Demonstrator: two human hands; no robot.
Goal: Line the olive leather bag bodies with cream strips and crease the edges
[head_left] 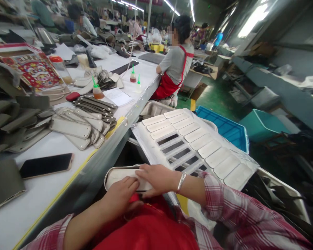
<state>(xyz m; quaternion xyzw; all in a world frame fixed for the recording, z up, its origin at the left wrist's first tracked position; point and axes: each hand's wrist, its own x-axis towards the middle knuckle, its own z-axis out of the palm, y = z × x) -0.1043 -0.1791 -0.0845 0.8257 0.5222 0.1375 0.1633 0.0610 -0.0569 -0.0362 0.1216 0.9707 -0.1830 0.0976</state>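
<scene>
In my lap, above a red apron point(146, 229), lies a cream piece with a rounded end and a dark edge point(117, 175), which looks like a leather bag part. My left hand point(123, 195) grips its near edge, fingertips pressed on the top face. From the other side my right hand point(158, 180) lies across it, thumb along the near edge and fingers over the top. Much of the piece is hidden by both hands. Just beyond, a board point(169, 156) carries rows of cream strips with rounded ends point(214, 152); several of its slots show dark gaps.
On the left, a white table point(41, 191) holds a phone point(47, 165), stacked cream pieces point(73, 126), dark strips point(94, 106) and a glue bottle point(97, 91). A blue crate point(224, 126) stands behind the board. A person in a red apron point(176, 66) sits farther along the table.
</scene>
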